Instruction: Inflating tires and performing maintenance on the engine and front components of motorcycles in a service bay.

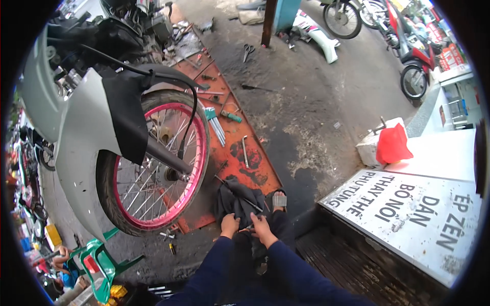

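Observation:
Low in front of me, my left hand [229, 225] is closed on the near edge of a dark, cloth-like piece [232, 196]. Just to its right, my right hand [263, 230] is closed too, with its fingertips at the same dark edge. A thin metal rod [250, 202] lies slanting across this piece; whether either hand touches the rod I cannot tell. Left of my hands stands a motorcycle's front wheel [196, 186] with a pink rim, under grey-and-black bodywork [84, 137].
Tools lie on the orange metal platform [260, 163]: a wrench [245, 152], a hex key set [215, 126], and a green-handled tool [231, 117]. Scissors [248, 52] rest on the ground beyond. A lettered white sign [357, 191] borders my right; a green plastic chair [102, 265] stands lower left.

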Action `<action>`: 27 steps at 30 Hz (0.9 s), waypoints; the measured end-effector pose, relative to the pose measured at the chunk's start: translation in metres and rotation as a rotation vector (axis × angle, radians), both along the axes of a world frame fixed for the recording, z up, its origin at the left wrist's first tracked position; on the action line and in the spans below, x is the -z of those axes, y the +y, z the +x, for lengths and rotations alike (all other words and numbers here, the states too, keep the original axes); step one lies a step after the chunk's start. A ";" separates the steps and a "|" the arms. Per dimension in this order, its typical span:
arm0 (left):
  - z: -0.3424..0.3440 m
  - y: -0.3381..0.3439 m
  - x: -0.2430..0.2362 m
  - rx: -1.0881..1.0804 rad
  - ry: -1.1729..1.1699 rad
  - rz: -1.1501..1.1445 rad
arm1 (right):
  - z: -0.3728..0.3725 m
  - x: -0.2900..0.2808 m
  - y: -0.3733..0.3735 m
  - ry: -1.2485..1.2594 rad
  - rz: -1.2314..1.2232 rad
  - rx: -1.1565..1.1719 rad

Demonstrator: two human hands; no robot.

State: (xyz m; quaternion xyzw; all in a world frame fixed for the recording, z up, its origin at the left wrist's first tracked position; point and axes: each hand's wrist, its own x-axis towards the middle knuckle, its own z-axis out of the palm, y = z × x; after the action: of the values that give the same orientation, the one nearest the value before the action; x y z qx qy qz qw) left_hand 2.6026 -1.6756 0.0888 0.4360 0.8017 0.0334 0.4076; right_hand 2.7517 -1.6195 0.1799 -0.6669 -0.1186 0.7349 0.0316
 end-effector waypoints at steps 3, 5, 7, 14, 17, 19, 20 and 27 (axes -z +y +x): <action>0.037 0.009 -0.057 -0.217 -0.716 -0.209 | 0.011 0.045 0.017 -0.217 -0.022 0.117; 0.035 -0.018 -0.082 -0.262 -0.799 -0.181 | 0.000 0.056 0.005 0.128 0.024 0.196; 0.011 -0.052 -0.111 -0.748 -0.811 -0.067 | -0.019 0.027 -0.009 0.208 -0.044 0.095; 0.025 -0.011 -0.068 -1.287 -0.613 -0.103 | -0.008 -0.010 -0.016 0.186 0.589 -1.272; 0.012 -0.010 -0.038 -1.450 -0.596 -0.110 | -0.008 -0.058 0.016 0.199 0.669 -1.377; 0.008 0.000 -0.039 -1.512 -0.611 -0.129 | 0.007 -0.087 0.035 0.152 0.682 -1.418; -0.003 0.015 -0.042 -1.669 -0.488 -0.069 | 0.018 -0.094 0.044 0.181 0.722 -1.374; -0.036 0.039 -0.090 -0.818 0.350 0.187 | 0.173 -0.112 0.121 -0.130 0.893 -1.304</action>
State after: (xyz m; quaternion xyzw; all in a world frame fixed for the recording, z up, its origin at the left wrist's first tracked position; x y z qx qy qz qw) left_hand 2.5662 -1.6363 0.1785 0.1174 0.9584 0.1896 0.1780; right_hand 2.9251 -1.4989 0.2923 -0.4289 -0.7705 0.4479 -0.1477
